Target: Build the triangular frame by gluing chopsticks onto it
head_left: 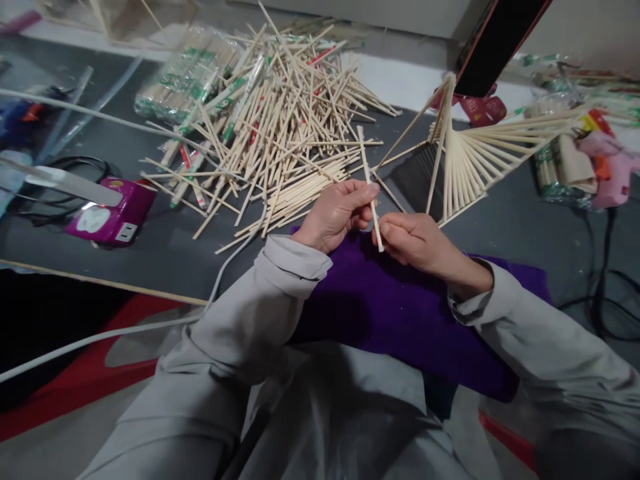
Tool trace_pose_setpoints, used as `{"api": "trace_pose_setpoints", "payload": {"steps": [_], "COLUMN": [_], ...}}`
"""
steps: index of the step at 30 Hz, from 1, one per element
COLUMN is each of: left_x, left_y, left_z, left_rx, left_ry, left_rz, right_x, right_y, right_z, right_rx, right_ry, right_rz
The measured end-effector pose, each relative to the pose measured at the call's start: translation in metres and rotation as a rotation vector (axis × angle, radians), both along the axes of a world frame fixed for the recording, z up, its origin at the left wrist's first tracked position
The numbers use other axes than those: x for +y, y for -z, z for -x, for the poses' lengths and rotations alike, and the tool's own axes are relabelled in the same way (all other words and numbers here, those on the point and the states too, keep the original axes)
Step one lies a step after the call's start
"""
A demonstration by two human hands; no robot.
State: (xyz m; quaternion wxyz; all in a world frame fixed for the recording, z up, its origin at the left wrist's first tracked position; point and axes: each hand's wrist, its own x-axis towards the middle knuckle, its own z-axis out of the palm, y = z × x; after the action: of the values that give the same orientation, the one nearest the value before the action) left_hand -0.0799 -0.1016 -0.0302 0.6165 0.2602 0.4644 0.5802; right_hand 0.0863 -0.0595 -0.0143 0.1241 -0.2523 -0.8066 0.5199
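Observation:
Between my two hands I hold a pale wooden chopstick (369, 175), tilted, its lower end pointing toward me. My left hand (341, 212) pinches it around the middle with thumb and fingers. Lower down, my right hand (417, 241) grips it near the bottom end. Both hands are over a purple cloth (400, 307) at the table's near edge. Just beyond them lies a row of loose chopsticks (305, 193). To the right stands a fan-shaped structure of sticks (465, 167), its sticks spreading from a narrow upright part.
A large heap of chopsticks (300, 100) covers the back middle, beside a wrapped bundle (187, 77). At left sit a purple power adapter (111, 212) and a white cable (225, 263). A pink glue gun (607, 163) lies at right. A dark post (500, 47) rises behind.

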Motion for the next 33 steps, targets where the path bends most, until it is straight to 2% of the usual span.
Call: {"api": "trace_pose_setpoints", "payload": {"steps": [5, 9, 14, 19, 24, 28, 30, 33], "left_x": [0.001, 0.003, 0.005, 0.004, 0.004, 0.003, 0.002, 0.003], "left_y": [0.001, 0.002, 0.005, 0.005, 0.004, 0.006, 0.007, 0.008], "left_z": [0.001, 0.004, 0.005, 0.004, 0.004, 0.004, 0.003, 0.001], "left_rx": [0.005, 0.052, 0.079, 0.068, 0.05, 0.076, 0.093, 0.114], "left_ry": [0.034, 0.019, 0.003, 0.0, -0.011, 0.006, -0.006, -0.034], "left_rz": [-0.047, -0.078, -0.069, -0.043, -0.056, -0.055, -0.042, -0.031], "right_x": [-0.003, -0.005, -0.004, -0.004, 0.0, 0.0, -0.002, -0.004], "right_y": [0.0, 0.004, 0.009, 0.011, 0.011, 0.01, 0.01, 0.01], "right_z": [0.0, 0.002, 0.002, 0.002, 0.0, 0.0, 0.001, 0.003], "right_rx": [-0.001, 0.023, 0.072, 0.074, 0.091, 0.048, 0.005, -0.053], "right_ry": [0.015, 0.101, 0.114, 0.123, 0.08, 0.053, 0.049, 0.052], "right_rz": [0.126, 0.127, 0.367, 0.343, 0.43, 0.35, 0.225, -0.052]}}
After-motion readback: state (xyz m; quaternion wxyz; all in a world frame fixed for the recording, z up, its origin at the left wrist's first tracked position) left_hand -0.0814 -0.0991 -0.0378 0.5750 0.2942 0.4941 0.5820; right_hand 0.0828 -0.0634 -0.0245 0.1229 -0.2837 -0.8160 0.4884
